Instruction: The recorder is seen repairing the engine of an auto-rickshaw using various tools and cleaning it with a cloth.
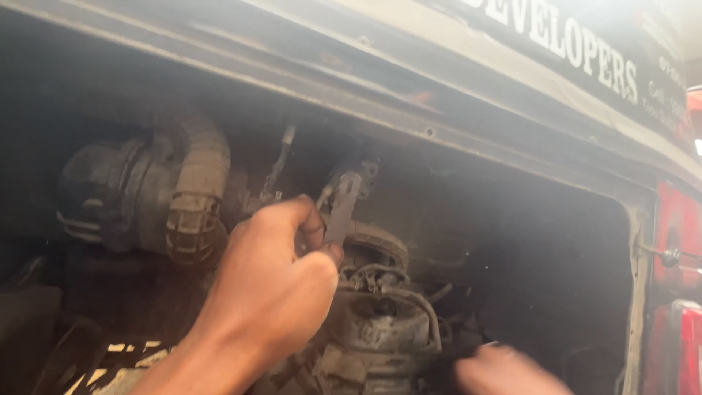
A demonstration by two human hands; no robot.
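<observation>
metal bracket (341,207) pinched by left hand (274,278) inside grimy, dim engine bay (512,241).

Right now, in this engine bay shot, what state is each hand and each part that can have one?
Left hand: raised, fingers closed on the flat grey metal spanner.
Flat grey metal spanner: upright, held, upper end at a fitting.
Right hand: low at the frame edge, blurred; grip cannot be told.
Ribbed black rubber hose: attached, curved downward, dusty.
Grimy round metal engine unit: in place, wires across its top.
Red tail lamp: unlit.
</observation>
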